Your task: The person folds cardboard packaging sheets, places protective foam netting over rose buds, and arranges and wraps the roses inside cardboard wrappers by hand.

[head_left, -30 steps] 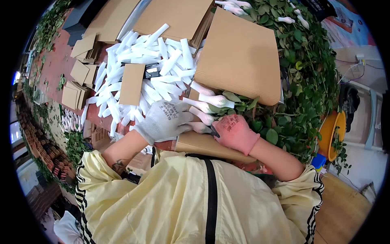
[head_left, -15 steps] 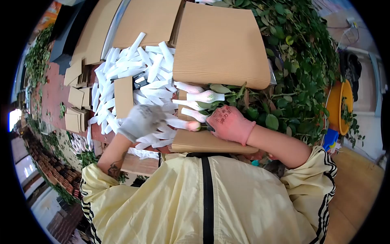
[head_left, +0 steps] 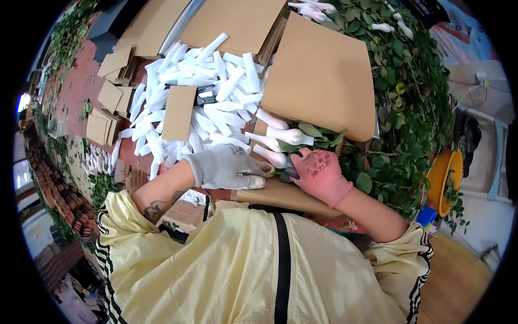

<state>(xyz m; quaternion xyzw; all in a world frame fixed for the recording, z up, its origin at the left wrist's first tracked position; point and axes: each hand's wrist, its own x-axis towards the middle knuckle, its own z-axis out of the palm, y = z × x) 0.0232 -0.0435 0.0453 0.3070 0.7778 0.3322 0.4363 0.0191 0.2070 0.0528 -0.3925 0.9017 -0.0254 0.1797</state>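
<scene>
My left hand (head_left: 232, 167), in a grey glove, is closed around a rose bud (head_left: 267, 168), mostly hidden by its fingers. Just to the right, my right hand (head_left: 319, 175), in a pink glove with dark fingertips, is closed around the stem side of that rose; the stem itself is largely hidden. Beyond both hands, several rose heads in white foam net sleeves (head_left: 291, 136) lie side by side on brown cardboard (head_left: 286, 197), their leafy stems pointing right. A large pile of loose white net sleeves (head_left: 226, 116) spreads ahead of my left hand.
A stack of corrugated cardboard sheets (head_left: 321, 75) stands beyond the sleeved roses. Leafy stems (head_left: 399, 113) heap along the right side. Small cardboard pieces (head_left: 102, 127) lie at left, and another cardboard strip (head_left: 179, 113) rests on the pile. An orange basin (head_left: 445, 181) is at far right.
My left hand has moved right, from the loose sleeves onto the rose bud beside my right hand. My right hand stays by the stem. The view has shifted a little.
</scene>
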